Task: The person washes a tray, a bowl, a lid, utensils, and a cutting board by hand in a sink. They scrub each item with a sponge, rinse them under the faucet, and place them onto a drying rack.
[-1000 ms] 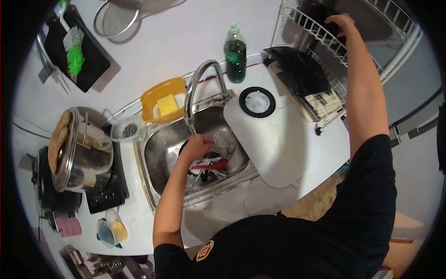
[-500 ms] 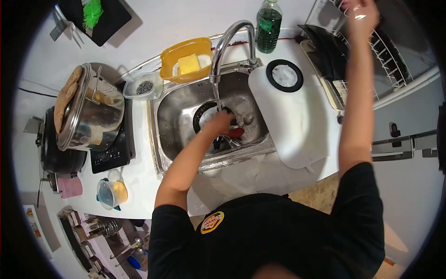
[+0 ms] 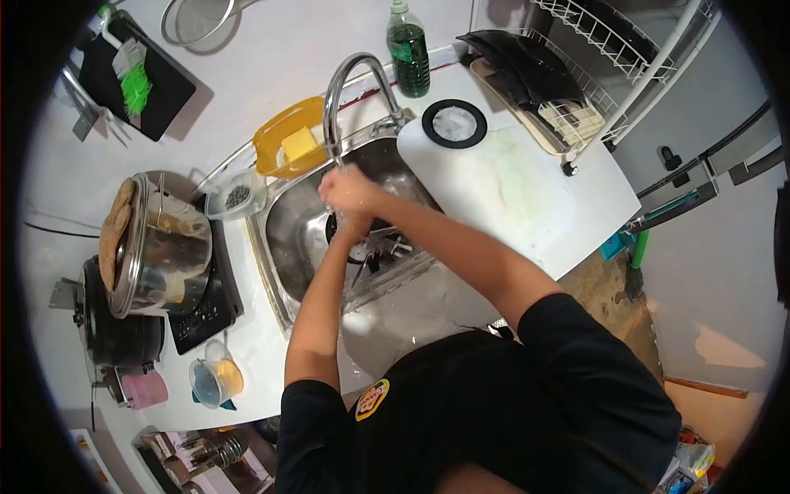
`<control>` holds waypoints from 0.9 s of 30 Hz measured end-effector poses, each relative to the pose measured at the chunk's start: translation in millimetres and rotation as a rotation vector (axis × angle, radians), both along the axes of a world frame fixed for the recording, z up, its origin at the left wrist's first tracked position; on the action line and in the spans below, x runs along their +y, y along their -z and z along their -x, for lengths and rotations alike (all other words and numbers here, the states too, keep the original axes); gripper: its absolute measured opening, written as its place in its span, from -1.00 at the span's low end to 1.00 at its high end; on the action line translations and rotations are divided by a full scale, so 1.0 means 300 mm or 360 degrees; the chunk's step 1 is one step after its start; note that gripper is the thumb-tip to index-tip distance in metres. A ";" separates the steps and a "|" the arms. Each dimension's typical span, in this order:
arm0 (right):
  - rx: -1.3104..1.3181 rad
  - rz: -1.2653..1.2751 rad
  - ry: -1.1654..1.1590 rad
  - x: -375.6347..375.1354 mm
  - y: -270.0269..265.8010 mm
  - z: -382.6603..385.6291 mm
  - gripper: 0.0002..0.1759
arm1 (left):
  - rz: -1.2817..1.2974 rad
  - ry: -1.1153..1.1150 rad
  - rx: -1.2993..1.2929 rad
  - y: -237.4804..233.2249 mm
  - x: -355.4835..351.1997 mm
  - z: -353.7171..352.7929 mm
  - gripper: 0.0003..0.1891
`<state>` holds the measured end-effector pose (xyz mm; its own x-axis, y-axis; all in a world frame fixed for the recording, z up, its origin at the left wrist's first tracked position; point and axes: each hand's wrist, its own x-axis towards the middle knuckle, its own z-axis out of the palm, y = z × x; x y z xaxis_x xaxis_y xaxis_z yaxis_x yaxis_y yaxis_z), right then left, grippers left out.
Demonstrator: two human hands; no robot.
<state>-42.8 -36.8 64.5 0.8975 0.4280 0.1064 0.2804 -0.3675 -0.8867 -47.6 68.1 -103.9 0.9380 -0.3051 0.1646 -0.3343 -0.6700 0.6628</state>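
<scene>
Under the curved faucet [image 3: 331,107], my right hand [image 3: 349,189] is in the running water, its fingers blurred. Just below it, partly covered by it, is my left hand [image 3: 354,224], close to or touching the right. Whether either holds anything is too blurred to tell. Both are over the steel sink [image 3: 288,239]. A black round item with suds lies in the basin beneath my left hand. Wet utensils [image 3: 393,247] sit near it. A black-rimmed round lid [image 3: 454,123] rests on the white board [image 3: 502,177] right of the sink.
Left of the sink are a large steel pot [image 3: 173,255], a clear tub with a scourer [image 3: 237,196] and plastic cups [image 3: 216,380]. Behind it stand a yellow basin with a sponge [image 3: 298,145] and a green soap bottle [image 3: 409,53]. A dish rack [image 3: 605,29] is at the back right.
My right hand has come down from the dish rack to the faucet's stream, beside my left hand. The red-handled item near my left hand no longer shows. The view has shifted.
</scene>
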 end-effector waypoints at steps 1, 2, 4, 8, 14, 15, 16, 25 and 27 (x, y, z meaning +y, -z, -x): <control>-0.0240 -0.0071 0.0124 -0.001 0.013 -0.019 -0.83 | -0.0066 0.0053 -0.0127 -0.059 -0.002 -0.021 -0.63; -0.0305 0.0103 0.0323 -0.036 -0.049 0.001 -0.83 | -0.0132 0.0093 -0.0247 -0.153 -0.001 -0.016 -0.67; -0.0801 0.0087 0.0706 -0.117 -0.023 -0.035 -0.78 | 0.0211 -0.0272 0.0447 -0.428 -0.059 0.047 -0.73; 0.0296 -0.1189 0.0665 -0.176 0.127 -0.031 -0.47 | 0.0361 -0.0218 0.0477 -0.481 -0.091 -0.031 -0.69; 0.1348 -0.1167 0.0269 -0.176 0.166 0.095 -0.37 | -0.0429 -0.0159 0.0534 -0.546 -0.129 0.013 -0.59; 0.1128 -0.0970 0.0379 -0.166 0.217 0.070 -0.39 | -0.0478 -0.0038 0.0536 -0.507 -0.104 0.009 -0.57; 0.0909 -0.0768 0.0487 -0.156 0.296 0.034 -0.41 | -0.0032 -0.0348 0.0638 -0.385 -0.079 -0.022 -0.57; -0.0202 0.0323 0.0147 -0.027 0.162 -0.005 -0.73 | -0.0388 0.0487 0.0087 -0.047 -0.093 0.119 -0.41; -0.0265 0.0273 0.0052 -0.005 0.092 0.021 -0.67 | -0.0229 0.0355 -0.0093 0.037 -0.119 0.094 -0.50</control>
